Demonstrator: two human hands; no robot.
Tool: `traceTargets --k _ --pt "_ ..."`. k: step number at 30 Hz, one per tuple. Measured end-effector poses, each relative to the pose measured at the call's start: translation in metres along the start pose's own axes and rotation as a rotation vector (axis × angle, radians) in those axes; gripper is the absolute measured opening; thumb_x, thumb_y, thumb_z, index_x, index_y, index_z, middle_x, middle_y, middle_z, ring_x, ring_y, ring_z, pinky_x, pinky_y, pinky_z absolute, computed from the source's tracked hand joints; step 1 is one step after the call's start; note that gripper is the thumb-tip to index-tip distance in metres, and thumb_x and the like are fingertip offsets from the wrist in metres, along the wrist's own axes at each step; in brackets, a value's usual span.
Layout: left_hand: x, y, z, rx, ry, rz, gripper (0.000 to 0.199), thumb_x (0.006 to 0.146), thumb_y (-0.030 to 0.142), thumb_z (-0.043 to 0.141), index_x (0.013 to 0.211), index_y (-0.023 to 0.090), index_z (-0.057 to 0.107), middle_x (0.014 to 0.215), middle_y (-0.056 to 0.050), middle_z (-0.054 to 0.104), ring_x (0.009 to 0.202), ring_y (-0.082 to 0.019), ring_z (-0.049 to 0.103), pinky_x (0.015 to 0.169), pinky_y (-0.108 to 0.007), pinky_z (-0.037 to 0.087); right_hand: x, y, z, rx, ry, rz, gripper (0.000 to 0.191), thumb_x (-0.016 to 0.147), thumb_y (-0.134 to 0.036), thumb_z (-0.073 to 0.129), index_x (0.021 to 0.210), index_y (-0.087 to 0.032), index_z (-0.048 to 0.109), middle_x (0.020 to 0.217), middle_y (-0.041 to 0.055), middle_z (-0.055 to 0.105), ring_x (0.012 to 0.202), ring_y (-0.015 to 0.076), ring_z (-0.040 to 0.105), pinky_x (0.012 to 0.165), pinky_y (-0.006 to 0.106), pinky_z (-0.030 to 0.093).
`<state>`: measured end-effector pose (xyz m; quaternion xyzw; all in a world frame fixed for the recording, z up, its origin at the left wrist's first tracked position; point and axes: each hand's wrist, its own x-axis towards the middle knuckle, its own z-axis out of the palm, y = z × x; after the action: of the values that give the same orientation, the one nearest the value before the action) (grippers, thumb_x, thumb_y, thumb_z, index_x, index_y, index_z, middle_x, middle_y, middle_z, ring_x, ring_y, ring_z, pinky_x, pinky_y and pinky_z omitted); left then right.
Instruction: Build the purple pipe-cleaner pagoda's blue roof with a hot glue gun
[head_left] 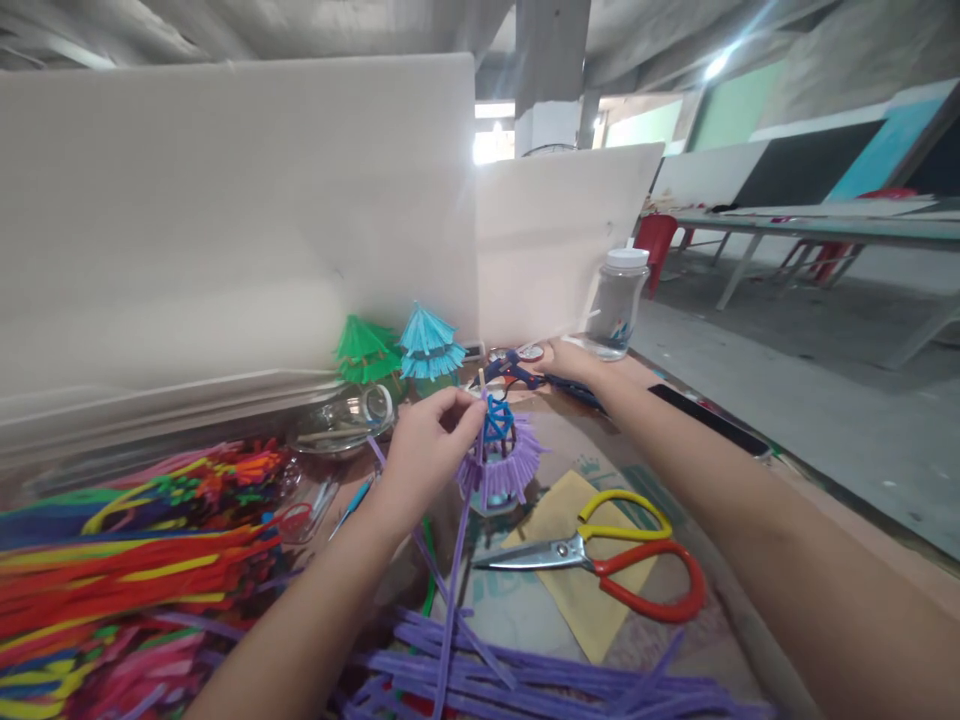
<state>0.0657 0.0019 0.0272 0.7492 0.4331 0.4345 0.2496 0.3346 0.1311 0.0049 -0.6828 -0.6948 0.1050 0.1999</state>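
My left hand point(442, 435) pinches a purple pipe cleaner point(456, 580) at the left side of a small model point(501, 470), which has a purple fringed tier and a blue lattice top. The long strip hangs down toward the front. My right hand point(566, 358) reaches to the back of the table beside a dark blue glue gun point(514, 368); its fingers are mostly hidden and its grip is unclear. Scissors with yellow and orange handles point(592, 550) lie on a yellow sheet point(574, 600). Purple pipe cleaners point(540, 680) are spread at the front edge.
Green point(367, 350) and light blue point(431, 343) umbrella-roofed models stand behind, near a glass bowl point(337, 425). Colourful pipe cleaners point(135, 560) fill the left. A water bottle point(619, 300) and phone point(709, 422) are at the right. White boards point(240, 220) rise behind.
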Motion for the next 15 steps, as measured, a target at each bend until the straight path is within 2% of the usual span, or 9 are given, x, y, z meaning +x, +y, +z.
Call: traceTargets --k 3,9,15 --pt "0.0 0.001 0.0 -0.012 0.003 -0.012 0.023 0.089 0.034 0.057 0.073 0.018 0.063 0.065 0.004 0.061 0.062 -0.012 0.055 0.058 -0.023 0.04 0.008 0.002 0.014 0.078 -0.014 0.006 0.034 0.085 -0.032 0.073 0.113 -0.013 0.072 0.1 0.011 0.077 0.084 0.0214 0.071 0.077 0.027 0.052" --pt "-0.001 0.001 -0.001 -0.057 -0.02 -0.024 0.023 0.088 0.037 0.059 0.075 0.018 0.064 0.068 0.003 0.063 0.064 -0.012 0.056 0.06 -0.023 0.041 0.012 -0.001 0.032 0.197 -0.07 -0.005 0.035 0.096 -0.037 0.061 0.125 -0.016 0.06 0.125 0.0086 0.063 0.106 0.0235 0.064 0.089 0.044 0.057" --pt "0.001 0.0 -0.004 -0.104 -0.052 -0.06 0.024 0.088 0.038 0.06 0.076 0.018 0.066 0.068 0.002 0.063 0.064 -0.013 0.057 0.06 -0.023 0.042 0.005 -0.008 0.039 0.278 -0.104 -0.042 0.036 0.096 -0.036 0.061 0.127 -0.017 0.06 0.127 0.0099 0.062 0.108 0.0235 0.064 0.09 0.044 0.056"
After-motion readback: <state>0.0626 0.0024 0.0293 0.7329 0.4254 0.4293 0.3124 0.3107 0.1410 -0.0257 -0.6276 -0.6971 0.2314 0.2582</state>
